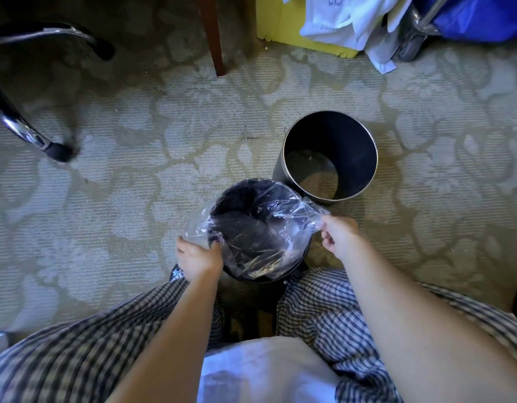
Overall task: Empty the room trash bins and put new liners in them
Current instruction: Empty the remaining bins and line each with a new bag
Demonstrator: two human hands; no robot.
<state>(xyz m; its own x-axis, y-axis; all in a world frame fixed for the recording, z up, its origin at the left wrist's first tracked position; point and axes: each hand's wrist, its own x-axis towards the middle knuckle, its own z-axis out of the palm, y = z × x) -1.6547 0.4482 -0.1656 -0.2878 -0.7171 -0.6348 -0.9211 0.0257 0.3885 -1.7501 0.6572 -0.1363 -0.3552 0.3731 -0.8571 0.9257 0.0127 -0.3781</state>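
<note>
Both my bare arms reach forward and down, the forearms running almost side by side, the right one stretched a little farther out. My left hand [197, 257] is turned back up, its fingers curled over the near-left edge of the liner [260, 225], thumb toward the middle. My right hand [340, 238] also shows its back, thumb and fingertips pinching the liner's right edge. The two hands are well apart.
</note>
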